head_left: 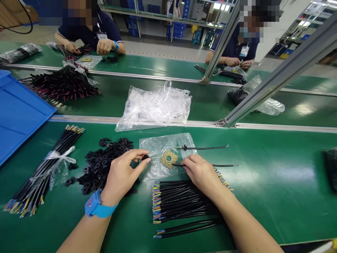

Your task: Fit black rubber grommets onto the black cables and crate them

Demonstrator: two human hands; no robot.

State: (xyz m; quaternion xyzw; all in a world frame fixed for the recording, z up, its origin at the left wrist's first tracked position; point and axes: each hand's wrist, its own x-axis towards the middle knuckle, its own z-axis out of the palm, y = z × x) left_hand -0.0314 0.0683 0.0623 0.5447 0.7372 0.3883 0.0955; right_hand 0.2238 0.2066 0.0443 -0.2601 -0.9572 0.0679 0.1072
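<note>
A blue bin (21, 116) stands at the far left, well apart from both hands, on a factory bench (276, 175) topped in green. Nearer the left hand lies a bundle of black cables (43, 177) bound with clear plastic. Farther off, beyond the grip, red-tipped wires (65, 84) are heaped near a seated co-worker (112, 28) in a dark shirt. A pile of black pieces (101, 165) spreads just left of the left hand (123, 175), which wears a blue wristband (101, 207) and pinches a small black piece (145, 157) between thumb and fingers. Between the two hands, a tan pad (165, 159) with a round hole rests on a clear plastic sheet (150, 144); a crumpled clear bag (159, 105) lies beyond. The right hand (198, 170) closes its fingers over a black cable (223, 165), whose yellow tip points left across the pad. Another cable (207, 148), bearing a black piece, lies just beyond that grip, while a row of loose cables (179, 198) sits on its near side. Past the right hand, a second co-worker (250, 52) works across the way, and a dark bundle (331, 168) meets the right edge.
</note>
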